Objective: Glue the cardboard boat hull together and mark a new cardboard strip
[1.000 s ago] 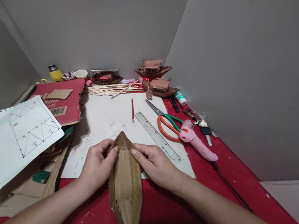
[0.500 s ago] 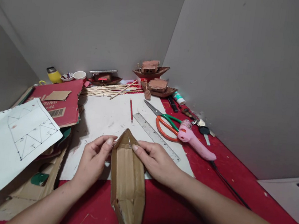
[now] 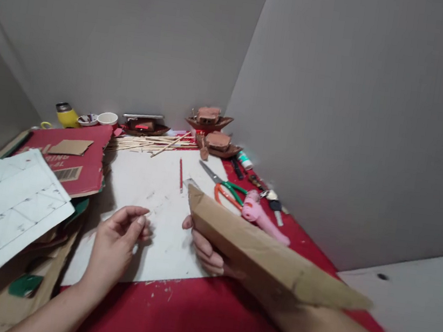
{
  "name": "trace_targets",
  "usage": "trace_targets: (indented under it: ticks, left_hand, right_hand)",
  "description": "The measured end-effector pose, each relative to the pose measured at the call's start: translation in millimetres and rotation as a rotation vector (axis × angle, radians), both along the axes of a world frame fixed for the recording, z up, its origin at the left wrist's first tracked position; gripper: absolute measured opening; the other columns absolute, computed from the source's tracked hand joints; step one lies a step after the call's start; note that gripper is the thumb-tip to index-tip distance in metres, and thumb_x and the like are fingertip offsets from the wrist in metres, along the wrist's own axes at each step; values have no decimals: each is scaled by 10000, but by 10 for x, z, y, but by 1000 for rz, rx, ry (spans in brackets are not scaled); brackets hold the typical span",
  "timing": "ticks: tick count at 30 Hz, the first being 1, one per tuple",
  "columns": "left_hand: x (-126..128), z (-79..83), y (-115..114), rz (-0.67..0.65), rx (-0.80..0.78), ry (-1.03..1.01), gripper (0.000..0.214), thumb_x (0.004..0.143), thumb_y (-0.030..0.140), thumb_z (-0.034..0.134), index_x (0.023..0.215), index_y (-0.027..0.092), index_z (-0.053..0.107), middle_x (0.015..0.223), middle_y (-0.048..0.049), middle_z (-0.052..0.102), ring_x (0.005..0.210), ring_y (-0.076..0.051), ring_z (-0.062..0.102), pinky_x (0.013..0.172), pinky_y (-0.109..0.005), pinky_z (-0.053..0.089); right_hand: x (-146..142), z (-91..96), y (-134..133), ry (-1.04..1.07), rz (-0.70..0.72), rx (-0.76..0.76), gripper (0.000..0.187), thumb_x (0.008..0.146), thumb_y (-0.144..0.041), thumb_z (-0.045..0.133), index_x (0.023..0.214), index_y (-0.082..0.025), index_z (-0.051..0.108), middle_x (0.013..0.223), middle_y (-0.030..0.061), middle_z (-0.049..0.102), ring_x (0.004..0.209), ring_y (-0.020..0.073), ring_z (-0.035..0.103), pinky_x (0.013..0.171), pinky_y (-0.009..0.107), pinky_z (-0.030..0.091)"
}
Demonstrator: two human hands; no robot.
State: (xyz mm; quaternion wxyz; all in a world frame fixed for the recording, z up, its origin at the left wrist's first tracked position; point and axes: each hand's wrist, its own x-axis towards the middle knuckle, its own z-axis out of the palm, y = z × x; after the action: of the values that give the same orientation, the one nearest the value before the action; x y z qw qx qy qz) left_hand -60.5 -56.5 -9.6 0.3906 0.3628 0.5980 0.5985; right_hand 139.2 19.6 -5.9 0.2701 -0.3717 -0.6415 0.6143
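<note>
My right hand (image 3: 210, 254) grips a cardboard boat hull (image 3: 271, 251) near its end. The hull is tipped on its side over my forearm, its plain brown outer face showing and its inside turned away. Fingers show below its edge; part of the hand is hidden behind it. My left hand (image 3: 117, 239) hovers left of the hull, apart from it, with fingers loosely curled and nothing visible in them. Beneath both hands lies a white sheet (image 3: 138, 177) on the red table cover (image 3: 169, 311).
Scissors (image 3: 221, 182), a pink glue gun (image 3: 259, 214) and keys (image 3: 275, 206) lie at right. A red pencil (image 3: 181, 174) is on the sheet. Model boats (image 3: 218, 144) and thin sticks (image 3: 138, 143) stand behind. Cardboard (image 3: 94, 168) and a drawing (image 3: 37, 201) are piled at left.
The hull has swung from pointing away, inside up, to lying slanted to the right, outer face showing. My left hand has come away from it. The view has shifted right.
</note>
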Motion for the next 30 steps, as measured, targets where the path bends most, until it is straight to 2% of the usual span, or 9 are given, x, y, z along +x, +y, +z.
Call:
trace_targets:
  ticks: [1,2,5,12,16,22,24,26,30]
  left_hand:
    - [-11,-22,-1,-20,8,-7,268,746,359,714,900,148,651,632,30,614,557,-97,573,564,-214,500]
    - [-21,-49,-1,-30,7,-15,286,758,372,704,929,150,648,628,33,609,542,-93,559,544,-207,487]
    - [-38,-125,1,-45,-17,-32,349,795,432,654,999,150,639,548,58,545,469,-90,498,471,-201,449]
    - [-24,-150,-43,-74,-74,113,413,840,487,544,1049,147,649,393,82,446,374,-110,454,411,-197,342]
    - [-22,-149,-36,-76,-92,119,406,828,453,545,1073,145,642,402,76,468,388,-118,458,421,-204,348]
    - [-23,-114,-11,-117,-37,-4,318,784,335,573,1023,134,629,620,40,575,497,-105,533,518,-227,456]
    - [-24,-102,-10,-138,-37,-37,287,761,274,565,1000,129,630,715,12,622,517,-98,553,541,-234,477]
    - [-24,-97,-8,-156,-39,-67,283,744,228,556,997,125,629,781,-14,653,534,-95,572,565,-243,496]
    - [-19,-79,-15,-153,-73,-98,302,824,335,568,1034,125,619,905,-71,683,605,-110,609,599,-258,510]
  right_hand:
    - [32,1,-2,17,58,-30,611,859,-698,266,917,-197,611,503,-40,500,349,90,398,360,218,333]
    - [62,-13,-3,154,143,-158,650,838,-736,228,928,-200,585,467,-59,452,303,80,328,318,211,289]
    - [131,-144,9,407,269,-417,580,829,-750,260,917,-230,502,428,-84,436,261,60,282,283,178,244]
    - [215,-549,61,458,261,-532,583,810,-815,193,720,-254,325,326,-121,359,180,44,203,256,145,186]
    - [232,-409,45,426,236,-581,529,889,-713,238,697,-246,396,333,-114,369,185,54,217,265,153,216]
    - [96,-2,-16,209,47,-722,510,923,-482,441,634,-113,641,487,-37,571,376,83,448,383,185,400]
    - [32,33,-25,214,58,-656,380,877,-391,586,618,-117,636,515,-46,570,431,67,453,416,155,383]
    - [-12,28,-29,145,92,-461,332,835,-368,667,613,-134,590,514,-63,519,450,54,412,437,144,332]
    - [-30,-12,-20,-129,149,17,421,893,-511,521,661,-160,513,587,-55,413,532,78,355,467,181,285]
